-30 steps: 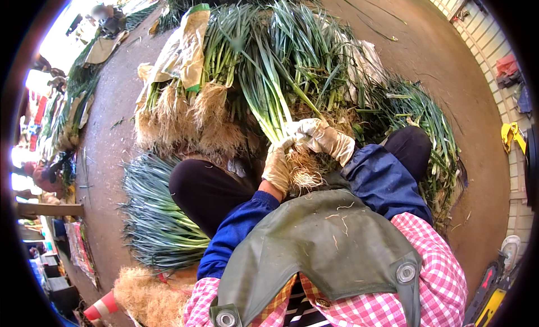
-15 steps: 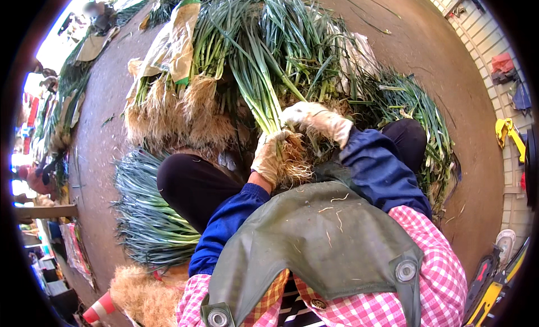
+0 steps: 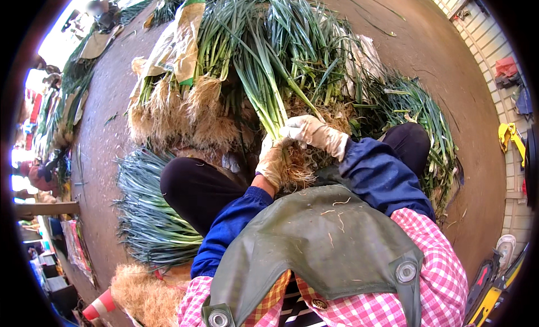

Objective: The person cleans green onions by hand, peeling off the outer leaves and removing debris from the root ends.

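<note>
Surroundings: directly ahead lies a broad row of dark-green, strap-leaved bundles with tan fibrous roots (image 3: 297, 43), on a smooth brown floor (image 3: 443, 74). A creased beige sheet with green edging (image 3: 190, 40) drapes over the row's left part. A further bundle of blue-green leaves (image 3: 154, 206) lies to the left, just beside a black-clad left knee (image 3: 196, 186). Below it sits a fluffy, straw-coloured heap of matted fibres (image 3: 147, 293), near a red-and-white banded cone (image 3: 101, 305). To the right, a black-clad right knee (image 3: 409, 146) stands in front of part of another loose green bundle (image 3: 429, 125). A white tiled wall (image 3: 488, 43) curves along the far right.

Obstruction: the two knees flank the working space; the row closes it ahead.

Held item: a slim bunch of long green leaves with pale, glossy stems (image 3: 272, 102) is between the knees, its leaves lying over the row and its wiry brown roots hanging towards a smooth olive-green apron (image 3: 314, 237). Loose, threadlike rootlets lie on the apron.

Grips: the left grip (image 3: 272, 163), in a soiled cream glove, is closed around the bunch's base. The right grip (image 3: 314, 136), similarly gloved, has bent fingers against the stems; whether it pinches anything cannot be told.
</note>
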{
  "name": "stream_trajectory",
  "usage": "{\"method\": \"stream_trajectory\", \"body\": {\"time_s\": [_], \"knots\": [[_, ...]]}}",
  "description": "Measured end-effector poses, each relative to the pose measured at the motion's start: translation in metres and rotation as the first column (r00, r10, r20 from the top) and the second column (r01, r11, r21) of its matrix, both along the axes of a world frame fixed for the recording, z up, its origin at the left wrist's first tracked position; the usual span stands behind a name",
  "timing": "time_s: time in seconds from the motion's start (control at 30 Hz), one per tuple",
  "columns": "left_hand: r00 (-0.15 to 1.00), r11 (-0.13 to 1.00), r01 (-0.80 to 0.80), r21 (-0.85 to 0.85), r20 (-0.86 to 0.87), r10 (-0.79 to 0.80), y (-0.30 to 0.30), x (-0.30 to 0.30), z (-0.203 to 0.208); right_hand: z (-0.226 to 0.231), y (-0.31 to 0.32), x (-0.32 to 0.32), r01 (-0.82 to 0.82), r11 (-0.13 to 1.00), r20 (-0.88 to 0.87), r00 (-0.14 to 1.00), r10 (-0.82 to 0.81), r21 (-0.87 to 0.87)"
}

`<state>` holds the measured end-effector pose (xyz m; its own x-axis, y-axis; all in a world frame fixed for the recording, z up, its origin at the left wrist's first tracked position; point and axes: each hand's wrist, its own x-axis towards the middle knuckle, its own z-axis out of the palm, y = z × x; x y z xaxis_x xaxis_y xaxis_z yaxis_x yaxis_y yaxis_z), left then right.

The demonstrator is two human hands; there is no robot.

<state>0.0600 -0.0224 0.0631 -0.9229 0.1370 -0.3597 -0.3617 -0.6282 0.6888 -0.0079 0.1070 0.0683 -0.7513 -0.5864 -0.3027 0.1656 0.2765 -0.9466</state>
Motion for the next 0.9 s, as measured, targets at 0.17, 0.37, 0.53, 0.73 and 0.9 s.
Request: {"method": "stream_trajectory", "body": {"time_s": [0.17, 0.37, 0.53, 0.73, 0.9], "knots": [[0.981, 0.99, -0.124, 0.066, 0.157, 0.113, -0.006, 0.003, -0.028, 0.077, 0.018, 0.032, -0.25, 0.948, 0.233, 0.927, 0.293, -0.197], [0.959, 0.999, -0.044, -0.024, 0.278, 0.049, -0.008, -0.008, -0.035, 0.01, 0.072, 0.007, -0.36, 0.298, 0.029, 0.678, 0.734, 0.884], [0.953, 0.979, -0.108, 0.172, 0.299, 0.053, 0.003, -0.012, -0.024, -0.014, 0.066, -0.043, 0.265, 0.624, -0.519, 0.812, 0.267, 0.736], [0.963, 0.958, 0.139, 0.252, 0.193, -0.19, -0.018, 0.002, -0.002, -0.045, 0.008, -0.08, 0.495, 0.645, -0.668, 0.744, 0.031, 0.581], [0.989, 0.985, 0.056, 0.166, 0.126, -0.077, -0.01, 0.001, -0.012, -0.038, 0.01, -0.096, 0.271, 0.781, -0.52, 0.851, 0.079, 0.563]]}}
